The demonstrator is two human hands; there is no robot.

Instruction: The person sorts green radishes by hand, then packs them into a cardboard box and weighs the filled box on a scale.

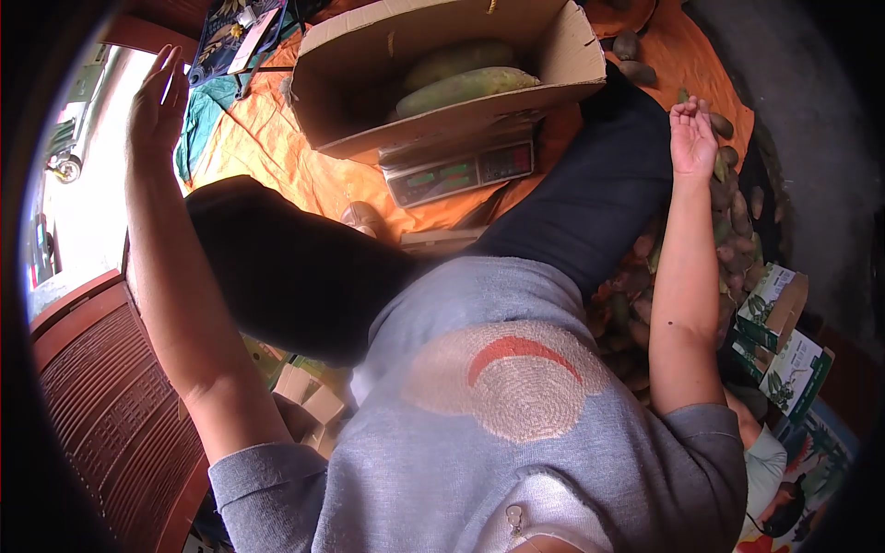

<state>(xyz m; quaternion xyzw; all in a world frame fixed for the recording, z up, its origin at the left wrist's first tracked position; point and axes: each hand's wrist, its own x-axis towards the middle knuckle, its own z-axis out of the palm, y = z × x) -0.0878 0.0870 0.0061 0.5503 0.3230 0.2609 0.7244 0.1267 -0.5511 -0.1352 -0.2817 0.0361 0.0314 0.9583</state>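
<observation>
My left hand [159, 103] is raised at the far left, its fingers stretched out with a gap between them and nothing held. On the right, my right hand [693, 143] is held up palm showing, fingers loosely bent and apart, with nothing visible in it. Between the two hands stands an open cardboard box [341, 88]. Inside lie large, long green melons [468, 89], at least two of them. The box rests on a scale [461, 175] with a display panel, in front of my knees. Neither hand touches the box.
An orange tarp [263, 138] covers the floor. Brown tubers [737, 217] are heaped along my right side, near small printed cartons [793, 369]. Another person's sleeve [763, 465] shows at lower right. Carved reddish wood panelling [120, 415] stands at left, beside a bright opening.
</observation>
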